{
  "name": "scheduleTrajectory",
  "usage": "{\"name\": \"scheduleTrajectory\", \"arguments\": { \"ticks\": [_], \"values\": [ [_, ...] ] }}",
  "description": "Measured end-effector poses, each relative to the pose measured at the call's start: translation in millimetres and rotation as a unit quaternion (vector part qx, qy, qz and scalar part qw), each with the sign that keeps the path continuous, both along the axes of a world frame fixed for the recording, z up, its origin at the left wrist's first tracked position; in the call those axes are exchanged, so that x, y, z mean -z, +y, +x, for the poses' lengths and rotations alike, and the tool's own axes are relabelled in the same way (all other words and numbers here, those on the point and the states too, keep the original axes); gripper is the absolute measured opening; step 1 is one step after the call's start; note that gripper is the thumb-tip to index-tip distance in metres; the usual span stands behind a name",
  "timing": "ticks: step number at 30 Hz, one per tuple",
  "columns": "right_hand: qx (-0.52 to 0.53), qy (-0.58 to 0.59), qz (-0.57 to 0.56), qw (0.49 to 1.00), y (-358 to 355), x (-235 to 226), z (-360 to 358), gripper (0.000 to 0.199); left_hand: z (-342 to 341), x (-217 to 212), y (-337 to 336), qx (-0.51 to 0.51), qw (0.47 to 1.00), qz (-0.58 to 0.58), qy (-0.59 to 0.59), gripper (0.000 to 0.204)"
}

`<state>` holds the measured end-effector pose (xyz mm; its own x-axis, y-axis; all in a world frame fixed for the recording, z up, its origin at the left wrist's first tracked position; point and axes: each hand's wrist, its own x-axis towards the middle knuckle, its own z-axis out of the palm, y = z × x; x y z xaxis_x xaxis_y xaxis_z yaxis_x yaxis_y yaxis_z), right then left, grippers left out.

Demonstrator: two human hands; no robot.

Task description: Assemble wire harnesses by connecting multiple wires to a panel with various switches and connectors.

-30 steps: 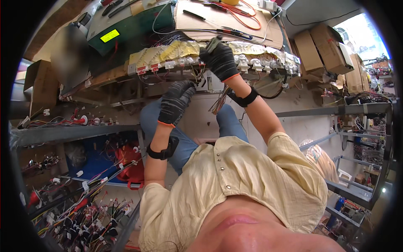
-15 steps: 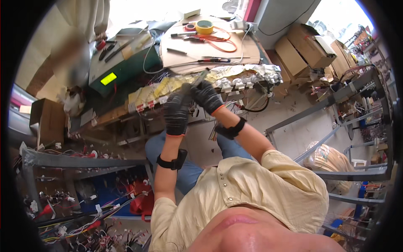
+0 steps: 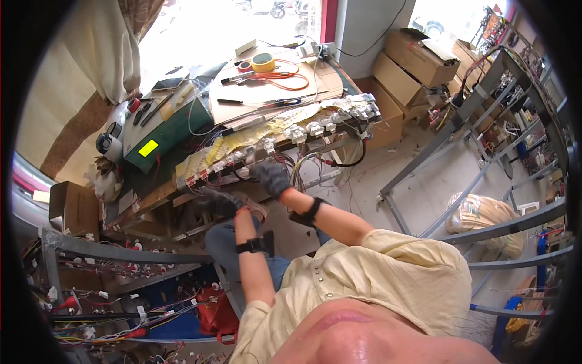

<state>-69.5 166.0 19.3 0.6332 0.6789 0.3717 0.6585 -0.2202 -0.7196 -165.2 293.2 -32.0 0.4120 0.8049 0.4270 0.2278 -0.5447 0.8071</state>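
Note:
My right hand (image 3: 273,177), in a dark grey glove, is just below the front edge of the workbench, by the hanging wires (image 3: 300,170). Its fingers look curled; what is in them, if anything, I cannot make out. Lower and to the left, my left hand (image 3: 219,203), gloved alike, is smeared by motion over my knee, so its fingers do not show clearly. Along the bench's front edge runs a row of white connectors (image 3: 295,133) on yellowed tape (image 3: 233,145). A slim grey tool (image 3: 241,125) lies behind the tape.
A round cardboard sheet (image 3: 242,91) on the bench carries a yellow tape roll (image 3: 263,62), orange cord (image 3: 285,80) and pens. A green box with a lit display (image 3: 148,147) stands left. Metal racks (image 3: 418,151) and cartons (image 3: 418,57) stand right; a wire-laden rack (image 3: 121,252) is left.
Both hands were together over the bench edge with a thin grey tool. They have come down and apart, the left one toward my knee. The view has shifted.

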Motion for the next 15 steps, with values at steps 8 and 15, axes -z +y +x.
{"name": "scheduleTrajectory", "arguments": {
  "ticks": [8,15],
  "values": [
    [0.352,-0.298,-0.134,0.877,20.9,-17.7,-44.3,0.025,6.9,-12.4,-109.8,0.087,0.987,-0.134,0.021,0.052],
    [-0.177,-0.026,-0.025,0.984,-120.2,-63.3,-171.2,0.020,-159.5,-27.0,-227.9,0.007,0.991,-0.126,0.051,0.055]
  ]
}}
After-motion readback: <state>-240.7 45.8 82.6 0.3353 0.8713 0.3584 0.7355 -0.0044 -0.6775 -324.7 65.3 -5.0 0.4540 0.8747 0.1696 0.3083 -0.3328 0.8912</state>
